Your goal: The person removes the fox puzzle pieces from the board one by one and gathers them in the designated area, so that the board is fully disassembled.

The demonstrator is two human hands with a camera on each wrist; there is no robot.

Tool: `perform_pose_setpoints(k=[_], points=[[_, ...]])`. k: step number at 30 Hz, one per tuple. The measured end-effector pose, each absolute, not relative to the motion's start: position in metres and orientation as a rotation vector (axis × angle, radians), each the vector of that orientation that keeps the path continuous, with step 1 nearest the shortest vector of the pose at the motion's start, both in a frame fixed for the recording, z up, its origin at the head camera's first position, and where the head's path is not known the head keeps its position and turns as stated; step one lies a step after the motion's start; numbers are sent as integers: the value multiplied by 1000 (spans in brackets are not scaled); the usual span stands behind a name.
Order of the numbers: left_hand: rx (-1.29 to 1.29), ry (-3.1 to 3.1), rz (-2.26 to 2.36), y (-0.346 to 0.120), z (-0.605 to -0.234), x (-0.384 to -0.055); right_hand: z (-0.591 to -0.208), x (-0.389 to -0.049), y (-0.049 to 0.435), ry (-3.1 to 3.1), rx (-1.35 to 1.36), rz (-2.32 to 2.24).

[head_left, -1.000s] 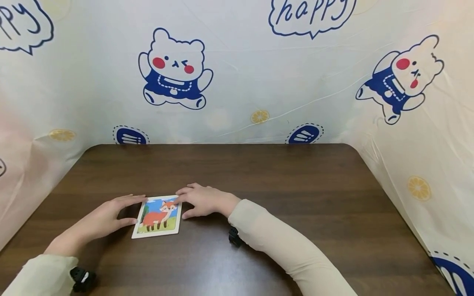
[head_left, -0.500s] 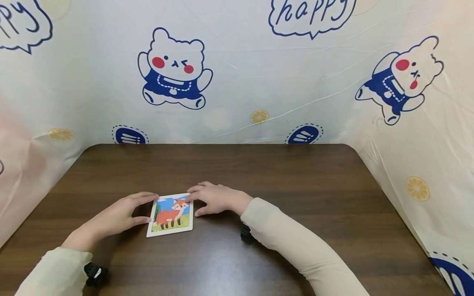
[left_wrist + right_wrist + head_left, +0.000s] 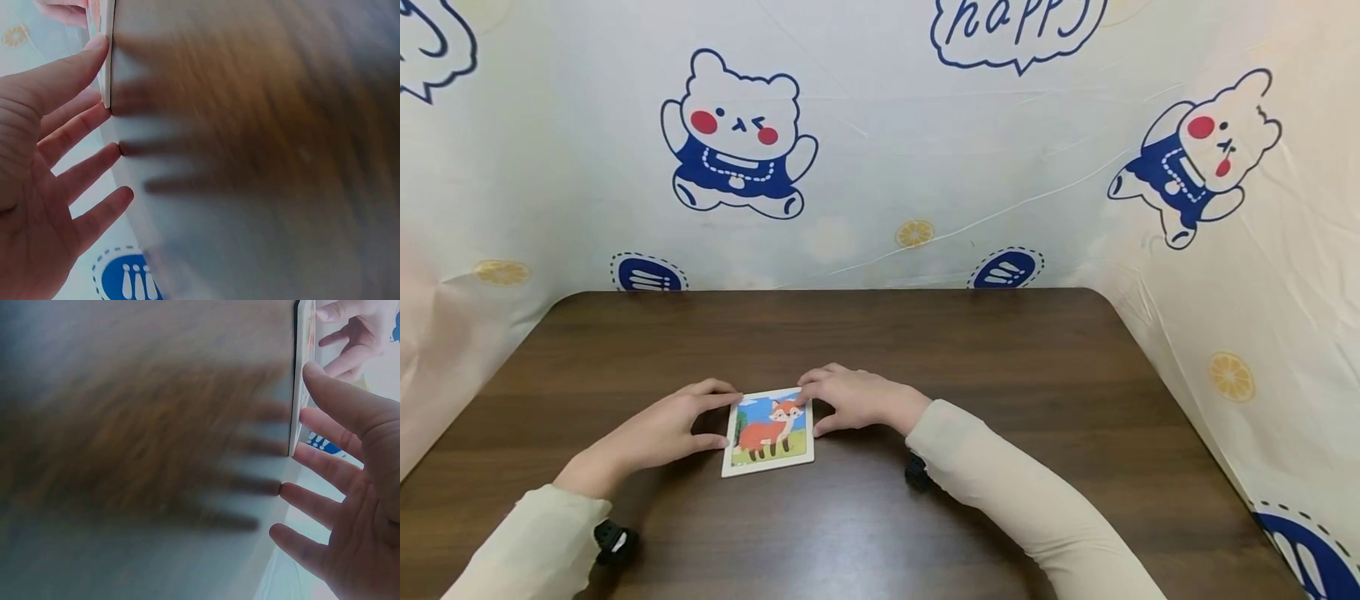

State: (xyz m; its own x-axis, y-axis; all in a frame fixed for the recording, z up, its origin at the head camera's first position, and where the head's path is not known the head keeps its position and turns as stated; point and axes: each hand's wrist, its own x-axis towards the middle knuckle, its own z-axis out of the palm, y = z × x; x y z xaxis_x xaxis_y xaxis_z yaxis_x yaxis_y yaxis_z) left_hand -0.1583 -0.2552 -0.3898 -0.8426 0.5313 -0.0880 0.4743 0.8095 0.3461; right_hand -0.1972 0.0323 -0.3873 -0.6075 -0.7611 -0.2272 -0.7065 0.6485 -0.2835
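One fox picture board lies flat on the dark wooden worktop, a little left of the middle and towards the near side, turned slightly so that its right end sits farther off than its left. Its pale border frames an orange fox on green ground under a blue sky. The left hand is at the board's left edge, thumb near and forefinger at the far left corner, its fingers spread apart and loosely bent, touching rather than clamped. The right hand mirrors it on the right, fingers also apart, one fingertip over the far right corner and the thumb at the right edge. Both arms wear pale sleeves, with a black device at the left wrist and another at the right, partly hidden. Beyond the worktop's far edge hangs a light backdrop, printed with blue-clad bears, orange slices and lettering.
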Motion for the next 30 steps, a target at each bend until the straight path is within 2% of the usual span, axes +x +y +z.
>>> perform_pose_setpoints(k=[30], points=[[909, 2844, 346, -190, -393, -165, -392, -189, 98, 2638, -1104, -233]])
